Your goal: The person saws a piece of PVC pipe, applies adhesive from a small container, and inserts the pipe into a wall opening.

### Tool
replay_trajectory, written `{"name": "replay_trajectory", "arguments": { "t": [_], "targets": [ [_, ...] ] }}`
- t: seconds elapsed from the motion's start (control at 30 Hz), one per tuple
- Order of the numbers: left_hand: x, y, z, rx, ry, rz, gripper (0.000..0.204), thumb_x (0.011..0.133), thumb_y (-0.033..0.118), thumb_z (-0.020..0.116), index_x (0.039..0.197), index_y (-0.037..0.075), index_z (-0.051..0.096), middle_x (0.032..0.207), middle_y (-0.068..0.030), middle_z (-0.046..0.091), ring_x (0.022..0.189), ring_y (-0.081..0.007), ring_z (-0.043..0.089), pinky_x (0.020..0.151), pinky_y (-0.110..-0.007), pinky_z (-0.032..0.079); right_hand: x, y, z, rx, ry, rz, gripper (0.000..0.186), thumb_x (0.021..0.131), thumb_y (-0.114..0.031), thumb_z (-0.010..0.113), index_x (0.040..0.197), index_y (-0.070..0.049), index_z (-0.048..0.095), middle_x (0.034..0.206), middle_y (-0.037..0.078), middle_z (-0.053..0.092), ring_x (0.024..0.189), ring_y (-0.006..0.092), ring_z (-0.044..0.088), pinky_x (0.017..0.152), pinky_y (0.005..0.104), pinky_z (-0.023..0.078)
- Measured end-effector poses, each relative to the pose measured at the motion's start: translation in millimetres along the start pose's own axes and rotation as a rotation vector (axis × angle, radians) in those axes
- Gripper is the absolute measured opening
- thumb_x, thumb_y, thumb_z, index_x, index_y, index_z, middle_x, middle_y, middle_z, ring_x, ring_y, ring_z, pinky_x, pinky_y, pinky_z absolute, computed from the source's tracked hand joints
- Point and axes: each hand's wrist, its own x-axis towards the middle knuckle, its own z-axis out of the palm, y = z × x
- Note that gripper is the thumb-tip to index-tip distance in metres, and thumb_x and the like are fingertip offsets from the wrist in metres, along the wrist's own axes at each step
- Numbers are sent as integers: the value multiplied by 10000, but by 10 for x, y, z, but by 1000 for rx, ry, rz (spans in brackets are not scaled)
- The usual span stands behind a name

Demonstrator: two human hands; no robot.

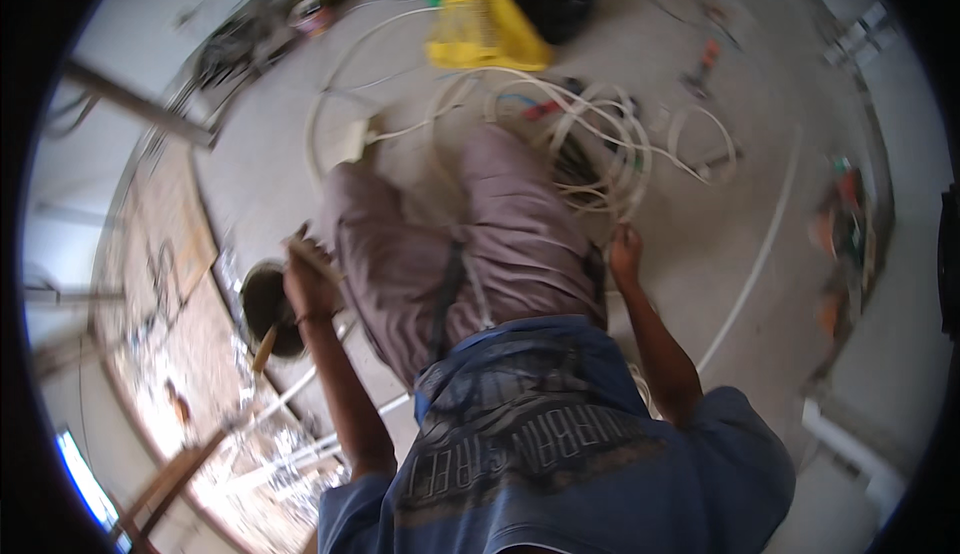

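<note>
No package, label, sign or screen could be made out anywhere on the cluttered floor (740, 244).

Coil of white cable (590, 144) on the concrete floor (720, 244), just beyond the person's knees; yellow crate (485, 24) farther past the coil. Right hand (626, 254) beside the coil's near edge, apparently touching a strand, though blur hides the grip. Left hand (308, 279), well left of the coil, closed around a pale stick-like tool (312, 256) above a dark round bucket (268, 306).
</note>
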Motion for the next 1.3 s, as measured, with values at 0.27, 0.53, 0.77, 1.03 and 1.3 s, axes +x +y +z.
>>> {"name": "replay_trajectory", "arguments": {
  "t": [0.27,0.53,0.77,1.03,1.3],
  "targets": [
    [45,-86,729,169,-135,122,365,975,318,521,1130,-12,502,721,31,395,586,-45,353,513,-199,325,-699,1138,-177,-155,207,260,375,974,-269,398,794,31,535,673,171,546,634,273,532,619,400,412],
    [-127,-540,1635,540,-285,120,293,966,304,538,1012,19,589,677,43,507,525,-20,396,449,-194,321,-114,-1054,152,372,-294,-185,278,953,-206,475,1071,2,618,955,186,660,856,265,638,773,371,480],
    [-55,-743,1809,432,-126,278,234,889,220,647,991,10,633,757,-3,598,571,-32,487,462,-196,347,177,-2032,1318,311,-860,-673,287,932,-233,471,950,-11,652,795,235,624,760,355,639,692,470,475],
    [-424,591,1494,534,189,218,291,909,302,610,1044,45,604,633,67,443,523,-10,399,472,-171,312,2266,-920,2258,-546,-237,-575,262,838,-195,545,1070,-106,626,1049,141,624,1009,343,591,859,517,437],
    [-18,1399,2002,530,6,222,342,918,184,508,1228,46,545,745,72,383,592,-5,378,496,-146,315,2441,-703,2615,-593,-398,-1089,162,847,-260,581,916,-119,619,836,168,596,782,361,582,664,500,444]
  ]
}}
